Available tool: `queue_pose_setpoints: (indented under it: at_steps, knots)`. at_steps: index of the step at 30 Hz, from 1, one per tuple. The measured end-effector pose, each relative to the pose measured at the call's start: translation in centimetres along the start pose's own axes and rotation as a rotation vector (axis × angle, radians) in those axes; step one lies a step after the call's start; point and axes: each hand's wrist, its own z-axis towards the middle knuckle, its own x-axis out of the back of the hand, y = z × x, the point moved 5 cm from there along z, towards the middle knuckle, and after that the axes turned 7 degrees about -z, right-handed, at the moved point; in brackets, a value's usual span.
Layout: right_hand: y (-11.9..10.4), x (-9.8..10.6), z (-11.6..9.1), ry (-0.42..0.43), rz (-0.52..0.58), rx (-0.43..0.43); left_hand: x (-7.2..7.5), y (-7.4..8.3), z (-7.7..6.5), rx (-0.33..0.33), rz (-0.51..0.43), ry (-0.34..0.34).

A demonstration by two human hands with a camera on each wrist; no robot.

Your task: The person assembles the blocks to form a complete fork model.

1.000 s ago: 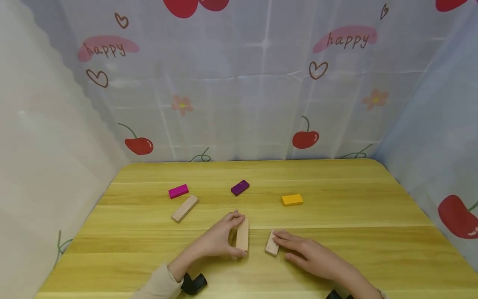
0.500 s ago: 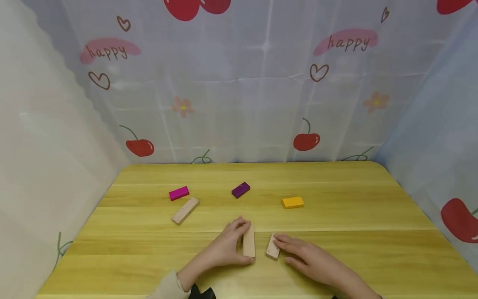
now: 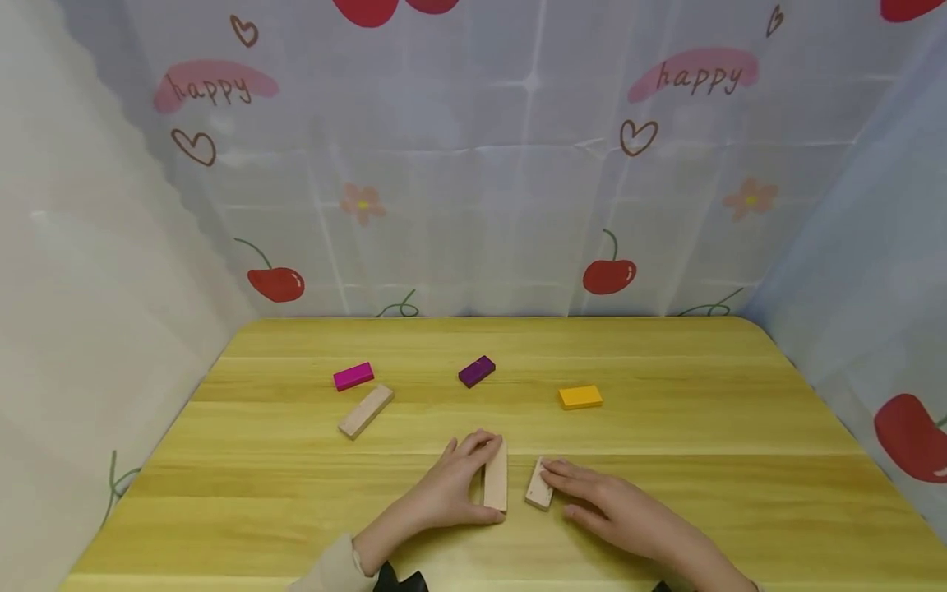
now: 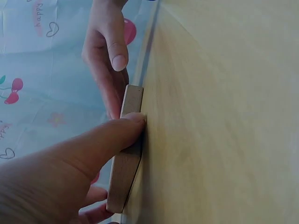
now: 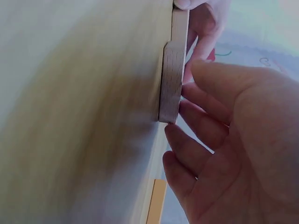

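Note:
My left hand (image 3: 444,497) holds a long plain wooden block (image 3: 496,478) by its two ends, with the thumb at the near end and fingers at the far end. The block lies on the table, as the left wrist view also shows. Just to its right, across a narrow gap, is a shorter plain wooden block (image 3: 538,490). My right hand (image 3: 617,510) touches that shorter block with extended fingertips, and its thumb stays off it. In the right wrist view the shorter block (image 5: 172,79) is flat on the table beside the fingers.
On the wooden table (image 3: 703,395), another plain long block (image 3: 366,412) lies at the left beside a pink block (image 3: 353,376). A purple block (image 3: 477,372) lies farther back in the middle, and a yellow block (image 3: 580,397) to its right. A printed curtain (image 3: 481,222) hangs behind.
My left hand has slid the long block rightward, narrowing the gap to the shorter one; most of this was in the first half second. My right hand has stayed nearly still.

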Motion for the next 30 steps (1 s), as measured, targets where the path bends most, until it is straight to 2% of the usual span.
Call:
queue_pose_setpoints:
  at_steps: [4,7,10,13,17,30]
  knots:
    - [0.2,0.2,0.4,-0.05,0.03,0.014,0.1,-0.1,-0.1,0.002,-0.003,-0.001]
    - [0.1,0.4,0.6,-0.074,0.001,0.004,0.1,-0.1,-0.2,0.006,-0.007,0.0]
    - [-0.5,0.4,0.7,-0.067,-0.073,-0.001,0.0,-0.2,-0.3,0.002,-0.01,-0.002]
    - [-1.6,0.0,1.0,-0.044,-0.123,0.043,-0.1,-0.3,-0.3,-0.003,-0.007,-0.001]
    - [-2.9,-0.7,1.5,-0.041,-0.127,0.114,-0.1,-0.3,-0.2,-0.008,-0.001,0.004]
    - [-3.2,-1.3,2.0,-0.038,-0.163,0.154,-0.3,0.0,-0.1,0.013,0.015,0.029]
